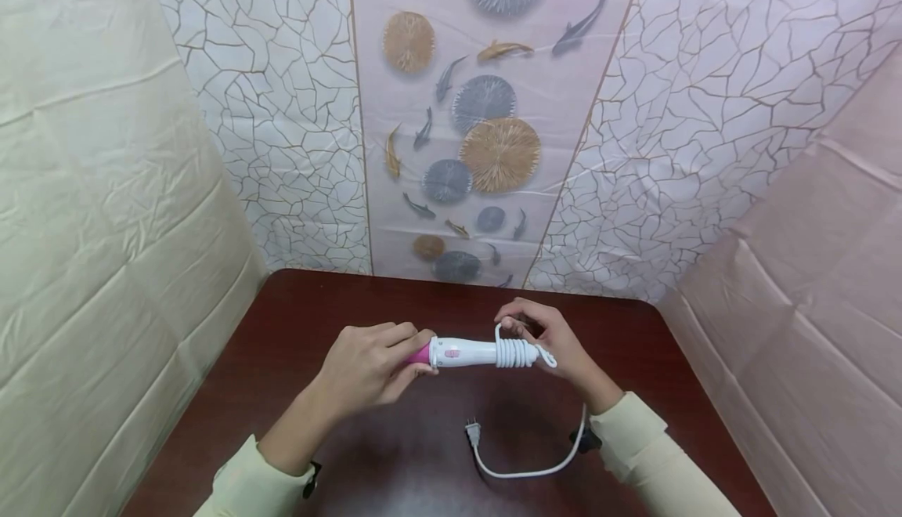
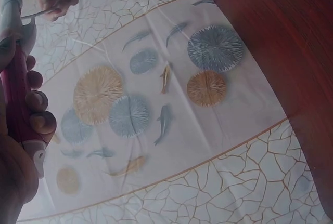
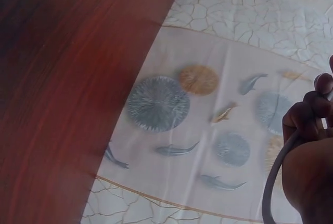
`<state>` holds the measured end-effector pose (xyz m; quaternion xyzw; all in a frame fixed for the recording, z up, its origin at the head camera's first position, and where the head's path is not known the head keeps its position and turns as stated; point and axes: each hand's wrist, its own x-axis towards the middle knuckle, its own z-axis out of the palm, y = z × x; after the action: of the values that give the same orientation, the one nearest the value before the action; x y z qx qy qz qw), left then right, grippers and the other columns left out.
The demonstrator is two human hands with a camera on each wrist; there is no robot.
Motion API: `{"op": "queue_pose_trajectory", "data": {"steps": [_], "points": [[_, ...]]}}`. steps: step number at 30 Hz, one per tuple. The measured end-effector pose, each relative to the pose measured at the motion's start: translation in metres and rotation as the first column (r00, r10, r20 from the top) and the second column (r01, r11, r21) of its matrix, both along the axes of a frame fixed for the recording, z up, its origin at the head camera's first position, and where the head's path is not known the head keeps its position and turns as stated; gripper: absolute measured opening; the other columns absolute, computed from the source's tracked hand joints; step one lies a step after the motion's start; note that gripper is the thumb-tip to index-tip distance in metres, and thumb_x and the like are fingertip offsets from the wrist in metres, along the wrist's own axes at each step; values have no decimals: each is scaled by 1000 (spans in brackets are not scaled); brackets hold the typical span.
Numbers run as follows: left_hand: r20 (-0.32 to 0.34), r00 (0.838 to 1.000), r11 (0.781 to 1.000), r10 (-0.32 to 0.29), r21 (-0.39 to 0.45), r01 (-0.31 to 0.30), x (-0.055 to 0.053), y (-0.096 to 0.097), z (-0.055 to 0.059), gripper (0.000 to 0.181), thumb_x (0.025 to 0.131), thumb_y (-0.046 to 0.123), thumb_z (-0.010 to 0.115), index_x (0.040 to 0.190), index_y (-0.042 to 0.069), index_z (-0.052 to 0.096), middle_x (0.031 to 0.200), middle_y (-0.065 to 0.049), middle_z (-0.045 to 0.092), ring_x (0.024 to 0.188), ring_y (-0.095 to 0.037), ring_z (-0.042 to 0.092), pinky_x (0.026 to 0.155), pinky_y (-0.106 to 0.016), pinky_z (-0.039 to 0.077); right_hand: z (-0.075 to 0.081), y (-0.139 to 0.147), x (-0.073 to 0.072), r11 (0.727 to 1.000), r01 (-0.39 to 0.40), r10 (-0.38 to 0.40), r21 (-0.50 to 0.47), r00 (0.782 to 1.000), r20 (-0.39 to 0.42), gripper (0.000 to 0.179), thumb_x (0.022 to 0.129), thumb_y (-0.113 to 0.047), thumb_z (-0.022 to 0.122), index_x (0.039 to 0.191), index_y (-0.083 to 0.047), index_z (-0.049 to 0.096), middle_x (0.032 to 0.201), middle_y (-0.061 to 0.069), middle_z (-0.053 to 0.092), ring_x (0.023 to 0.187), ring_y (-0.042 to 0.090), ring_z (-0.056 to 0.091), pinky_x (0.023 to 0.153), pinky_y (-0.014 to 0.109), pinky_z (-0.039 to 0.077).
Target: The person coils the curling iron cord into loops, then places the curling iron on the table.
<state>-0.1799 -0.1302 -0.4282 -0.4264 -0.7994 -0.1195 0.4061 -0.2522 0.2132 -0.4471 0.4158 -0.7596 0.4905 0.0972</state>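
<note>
A white and magenta curling iron [image 1: 467,352] lies level between both hands over the table. My left hand [image 1: 373,359] grips its magenta end, fingers curled round it, as the left wrist view of the iron [image 2: 18,96] also shows. Several turns of white cord [image 1: 516,353] wrap the handle's right end. My right hand [image 1: 557,338] pinches the cord beside these turns, with a small loop at the handle's tip. In the right wrist view the cord [image 3: 276,182] runs down past the hand. The cord's free end curves below, ending in a two-pin plug [image 1: 474,432].
A dark red-brown table [image 1: 338,298] lies beneath the hands. Behind it hangs a patterned cloth [image 1: 451,227] with fish and round motifs. Pale cloth walls stand at the left [image 1: 127,211] and right [image 1: 796,266]. Dark bands sit at both wrists.
</note>
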Motion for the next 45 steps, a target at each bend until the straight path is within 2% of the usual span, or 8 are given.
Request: {"op": "queue_pose_trajectory", "data": {"steps": [8,15,20,23,27,32,36,45], "points": [[1,1000,1000,15,14,-15,1,2,3,39,109,53,64,121,19,80,95,9,71,70,-6,63,51,-22,46,-10,5,-5,999,39,-40,-17,999,-24,27,103,10,65,118,-10,74,108,10,75,92,11,66,80,22,55],[-15,1000,1000,23,9,-23,1,2,6,42,112,53,58,121,19,79,94,9,71,71,-7,65,50,-23,46,-22,9,-5,993,120,-121,24,989,82,16,107,1,66,115,-10,75,106,11,75,86,8,64,73,24,55],[-35,999,1000,30,8,-30,0,2,10,44,113,53,54,122,17,79,96,7,72,73,-10,67,51,-26,49,-36,11,-2,979,191,-198,71,975,98,35,97,13,63,115,-15,75,108,6,76,91,9,65,80,26,55],[-44,998,999,36,8,-36,-2,2,14,44,113,52,54,123,17,79,97,7,73,74,-11,68,52,-28,51,-43,12,0,969,224,-229,104,972,44,38,92,16,64,114,-13,76,106,4,77,92,7,64,84,26,55],[-51,998,999,40,6,-39,-6,1,17,43,112,52,57,124,16,79,97,6,72,75,-12,68,52,-29,51,-47,11,9,955,256,-250,149,966,-60,20,101,4,69,111,-11,77,97,2,77,84,1,61,76,25,54],[-44,998,998,55,13,-54,-14,-2,17,40,109,50,63,124,16,79,99,6,73,76,-13,69,52,-30,52,-45,8,26,961,222,-181,165,956,-230,14,100,0,76,106,-12,78,88,-2,71,75,-1,55,65,19,49],[-28,998,998,62,10,-61,-21,-4,17,39,106,49,68,124,16,79,101,6,74,78,-14,70,52,-30,52,-36,5,40,960,209,-119,186,907,-405,12,99,-6,77,105,-17,77,88,-8,67,68,1,53,63,15,46],[-5,998,998,66,-6,-66,-30,-5,10,36,103,47,73,123,17,79,100,6,74,76,-13,70,50,-29,50,1,-5,70,960,206,-11,192,708,-706,25,114,-25,59,105,-12,77,89,-7,62,71,2,50,59,15,44]]}}
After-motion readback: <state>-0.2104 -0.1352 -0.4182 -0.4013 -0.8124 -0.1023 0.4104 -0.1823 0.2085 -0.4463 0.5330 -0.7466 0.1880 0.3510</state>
